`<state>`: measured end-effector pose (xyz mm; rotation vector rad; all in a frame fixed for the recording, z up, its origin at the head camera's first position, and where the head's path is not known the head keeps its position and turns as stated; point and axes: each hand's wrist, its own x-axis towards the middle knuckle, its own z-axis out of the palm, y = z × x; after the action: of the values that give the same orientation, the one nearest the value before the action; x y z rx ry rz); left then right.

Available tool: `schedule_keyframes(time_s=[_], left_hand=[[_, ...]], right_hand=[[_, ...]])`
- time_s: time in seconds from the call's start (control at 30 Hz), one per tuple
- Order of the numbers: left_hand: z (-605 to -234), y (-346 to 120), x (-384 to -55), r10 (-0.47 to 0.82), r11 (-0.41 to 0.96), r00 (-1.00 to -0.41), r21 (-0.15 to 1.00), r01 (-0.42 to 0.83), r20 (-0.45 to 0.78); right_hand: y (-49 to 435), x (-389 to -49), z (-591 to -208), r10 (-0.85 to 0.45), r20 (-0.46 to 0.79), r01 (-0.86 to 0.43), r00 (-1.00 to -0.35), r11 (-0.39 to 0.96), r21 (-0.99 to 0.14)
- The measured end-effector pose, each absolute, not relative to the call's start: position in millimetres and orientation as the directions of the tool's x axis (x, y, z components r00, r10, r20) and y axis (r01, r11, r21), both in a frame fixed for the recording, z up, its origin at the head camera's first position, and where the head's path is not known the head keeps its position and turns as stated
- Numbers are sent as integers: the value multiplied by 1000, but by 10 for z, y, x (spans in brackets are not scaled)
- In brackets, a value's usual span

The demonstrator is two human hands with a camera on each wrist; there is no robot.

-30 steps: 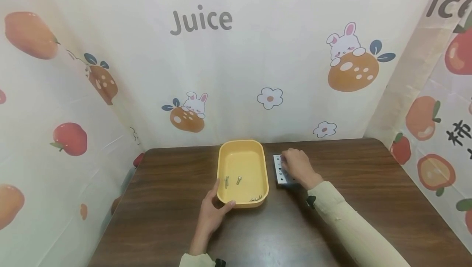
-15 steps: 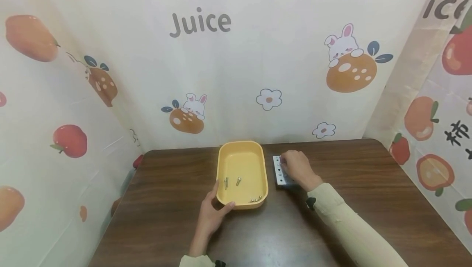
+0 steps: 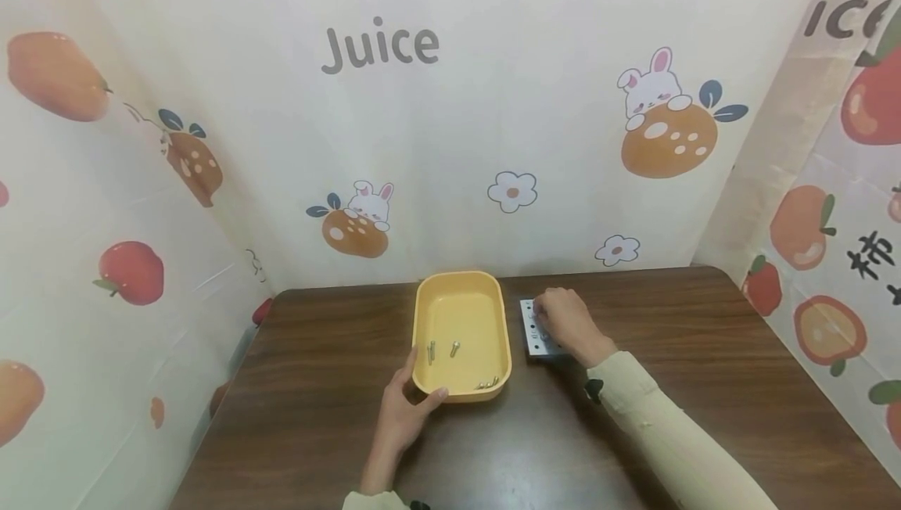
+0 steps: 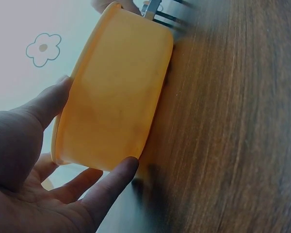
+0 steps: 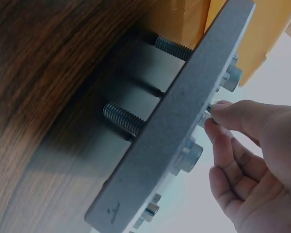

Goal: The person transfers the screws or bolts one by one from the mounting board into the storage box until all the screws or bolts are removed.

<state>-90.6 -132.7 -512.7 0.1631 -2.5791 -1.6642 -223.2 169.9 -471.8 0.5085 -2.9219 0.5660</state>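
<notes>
A yellow plastic tray sits on the table with several metal screws lying in it. My left hand holds its near left corner, thumb at the front rim and fingers along the side; the left wrist view shows the tray wall between thumb and fingers. Right of the tray, a grey metal plate with holes stands raised above the table. Bolts pass through it, threaded ends underneath. My right hand pinches a small screw at the plate's top face, mostly hidden by thumb and forefinger.
The dark wood table ends at the back against a printed curtain. More curtain hangs along both sides. The tray and the plate stand side by side, with a narrow gap between them.
The head view has tilted slightly, so everything sits a little lower. Both hands keep their places at the tray and the plate; any finger motion is too small to tell.
</notes>
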Motion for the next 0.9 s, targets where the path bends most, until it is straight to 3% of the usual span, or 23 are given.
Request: schedule_keyframes(time_s=[0.5,0.9], left_hand=[[-5146,-1342,-923,-122,413,-993,910,-50,1],[-5145,-1350,-917,-117,411,-993,911,-47,1]], right_hand=[[1718,-2282,-4781,-409,272,-467,-871,860,-204],[1711,-2288,-4775,-372,223,-421,-901,872,-249]])
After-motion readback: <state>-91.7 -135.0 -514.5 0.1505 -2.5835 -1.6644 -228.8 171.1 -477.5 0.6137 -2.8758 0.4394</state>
